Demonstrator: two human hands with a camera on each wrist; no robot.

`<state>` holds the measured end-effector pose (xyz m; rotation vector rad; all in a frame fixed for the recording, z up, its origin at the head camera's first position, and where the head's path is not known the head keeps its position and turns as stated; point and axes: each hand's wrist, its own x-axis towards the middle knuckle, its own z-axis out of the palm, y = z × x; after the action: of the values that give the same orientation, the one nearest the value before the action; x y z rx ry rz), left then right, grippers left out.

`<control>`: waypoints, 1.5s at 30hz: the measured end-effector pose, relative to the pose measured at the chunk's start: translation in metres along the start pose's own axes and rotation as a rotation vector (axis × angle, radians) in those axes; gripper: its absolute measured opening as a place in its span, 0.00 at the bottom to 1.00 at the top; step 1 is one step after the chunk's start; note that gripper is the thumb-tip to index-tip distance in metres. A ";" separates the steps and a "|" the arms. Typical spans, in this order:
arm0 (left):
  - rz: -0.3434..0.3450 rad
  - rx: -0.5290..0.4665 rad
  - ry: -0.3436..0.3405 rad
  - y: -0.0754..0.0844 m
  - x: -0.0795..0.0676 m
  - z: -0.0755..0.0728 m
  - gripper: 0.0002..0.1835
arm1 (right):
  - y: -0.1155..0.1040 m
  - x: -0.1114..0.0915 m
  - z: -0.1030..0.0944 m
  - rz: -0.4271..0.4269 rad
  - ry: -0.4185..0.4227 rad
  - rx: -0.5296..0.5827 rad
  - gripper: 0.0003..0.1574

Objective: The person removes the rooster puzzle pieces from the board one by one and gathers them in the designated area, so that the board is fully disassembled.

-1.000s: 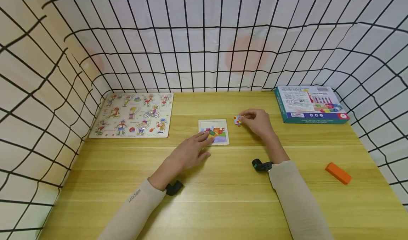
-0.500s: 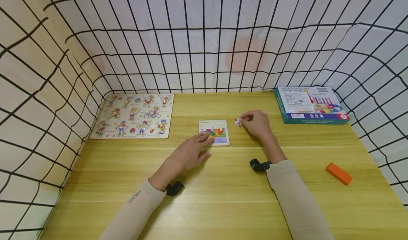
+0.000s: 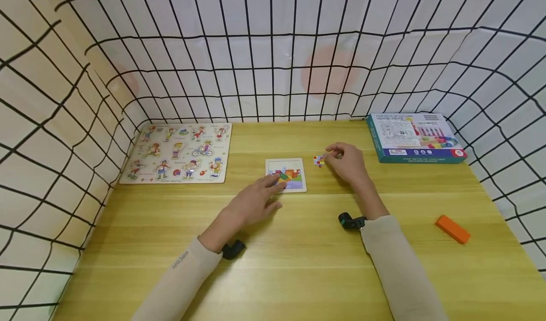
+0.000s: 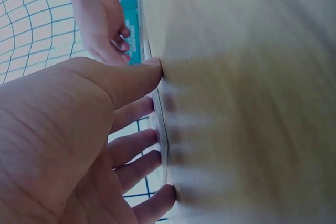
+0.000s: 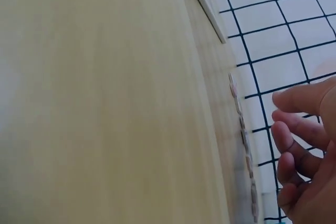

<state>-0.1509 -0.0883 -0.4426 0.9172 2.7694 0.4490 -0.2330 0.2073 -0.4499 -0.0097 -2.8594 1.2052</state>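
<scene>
In the head view my left hand (image 3: 251, 201) rests its outstretched fingertips on the lower left of a small white-framed jigsaw puzzle (image 3: 304, 176). Colourful pieces fill the lower part of that puzzle, while its upper strip is pale. Seen from the left wrist, the thumb of my left hand (image 4: 58, 129) is on the table and the frame shows edge-on. Right of the puzzle lie loose jigsaw pieces (image 3: 318, 161) with red and yellow patches. My right hand (image 3: 346, 163) hovers beside them, fingers loosely bent. From the right wrist, a gap shows between my right hand (image 5: 310, 150) and the pieces (image 5: 242, 129).
A large wooden puzzle board (image 3: 177, 154) with sports figures lies at the back left. The boxed bead set (image 3: 415, 138) sits at the back right, and an orange block (image 3: 453, 229) is at the right. Black wire mesh (image 3: 273, 50) walls the table's back and sides.
My right hand has drawn slightly right, and its fingertips now stand off the loose pieces, which show more. The left hand stays on the framed puzzle.
</scene>
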 end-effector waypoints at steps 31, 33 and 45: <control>0.024 0.026 -0.038 0.019 0.014 0.002 0.37 | -0.025 -0.022 0.025 -0.153 -0.228 0.167 0.18; 0.022 0.022 -0.031 0.020 0.014 0.003 0.37 | -0.025 -0.021 0.026 -0.155 -0.234 0.171 0.18; 0.000 0.025 -0.058 0.023 0.012 0.002 0.37 | -0.027 -0.021 0.034 -0.119 -0.241 0.161 0.17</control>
<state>-0.1476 -0.0630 -0.4375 0.9210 2.7291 0.3823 -0.2133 0.1637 -0.4548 0.3267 -2.8959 1.5009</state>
